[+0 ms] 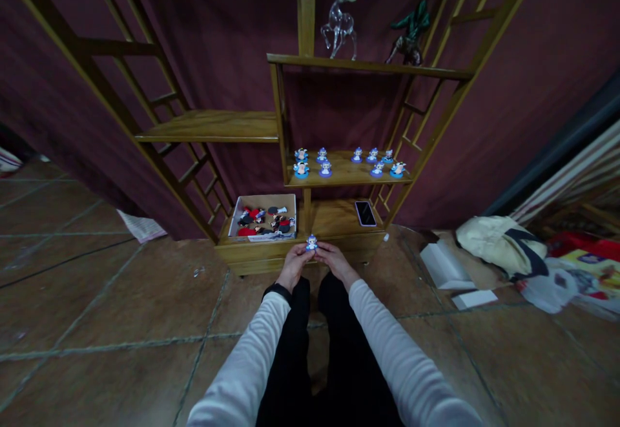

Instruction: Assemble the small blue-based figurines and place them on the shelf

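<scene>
While straight-edged, grained wooden shelves (208,126) stand ahead, left hand (294,263) and right hand (336,260), nearly closed, pinch a small figurine (311,243)! It's rounded, purple-and-white, upright before the bottom shelf (334,218)

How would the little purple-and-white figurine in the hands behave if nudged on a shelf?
The figurine is probably light: it is small, and the left hand and right hand hold it at their fingertips. It may slide rather than tip, since similar figurines on the shelf stand upright on broad bases.
</scene>
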Tool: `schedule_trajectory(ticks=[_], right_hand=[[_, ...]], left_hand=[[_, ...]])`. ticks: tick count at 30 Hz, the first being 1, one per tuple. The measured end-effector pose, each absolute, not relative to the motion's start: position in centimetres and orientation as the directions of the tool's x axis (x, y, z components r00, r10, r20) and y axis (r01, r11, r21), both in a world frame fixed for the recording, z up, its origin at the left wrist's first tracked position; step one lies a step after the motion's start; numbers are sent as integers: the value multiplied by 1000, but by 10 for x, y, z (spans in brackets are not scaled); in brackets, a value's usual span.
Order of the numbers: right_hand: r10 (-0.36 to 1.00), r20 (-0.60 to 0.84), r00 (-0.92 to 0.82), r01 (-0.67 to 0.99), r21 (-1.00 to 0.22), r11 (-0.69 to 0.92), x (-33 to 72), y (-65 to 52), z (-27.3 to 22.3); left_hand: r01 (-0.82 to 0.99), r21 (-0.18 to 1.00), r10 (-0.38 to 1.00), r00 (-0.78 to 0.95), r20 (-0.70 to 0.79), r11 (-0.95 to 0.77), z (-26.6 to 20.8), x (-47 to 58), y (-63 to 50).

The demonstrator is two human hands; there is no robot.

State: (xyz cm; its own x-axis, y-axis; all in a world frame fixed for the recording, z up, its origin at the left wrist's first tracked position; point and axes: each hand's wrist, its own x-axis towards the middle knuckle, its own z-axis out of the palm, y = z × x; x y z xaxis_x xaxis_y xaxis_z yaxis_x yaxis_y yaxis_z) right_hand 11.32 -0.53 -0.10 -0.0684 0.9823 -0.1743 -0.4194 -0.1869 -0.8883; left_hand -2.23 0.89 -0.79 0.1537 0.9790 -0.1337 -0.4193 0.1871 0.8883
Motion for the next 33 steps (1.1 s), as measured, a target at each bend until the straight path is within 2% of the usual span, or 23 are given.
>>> schedule_trajectory(ticks=[7,25,33], right_hand=[[984,-138,-115,-398,-901,-173,114,-9,4],[986,-161,-40,-419,-893,-162,111,-6,1],[988,-156,-16,-414,-898,-149,111,-9,4]], left_hand=[[-416,894,982,149,-115,168,-8,-23,8],[-477,851,972,180,-149,219,2,-23,4],[-444,886,991,91,-102,132,-1,-20,4]])
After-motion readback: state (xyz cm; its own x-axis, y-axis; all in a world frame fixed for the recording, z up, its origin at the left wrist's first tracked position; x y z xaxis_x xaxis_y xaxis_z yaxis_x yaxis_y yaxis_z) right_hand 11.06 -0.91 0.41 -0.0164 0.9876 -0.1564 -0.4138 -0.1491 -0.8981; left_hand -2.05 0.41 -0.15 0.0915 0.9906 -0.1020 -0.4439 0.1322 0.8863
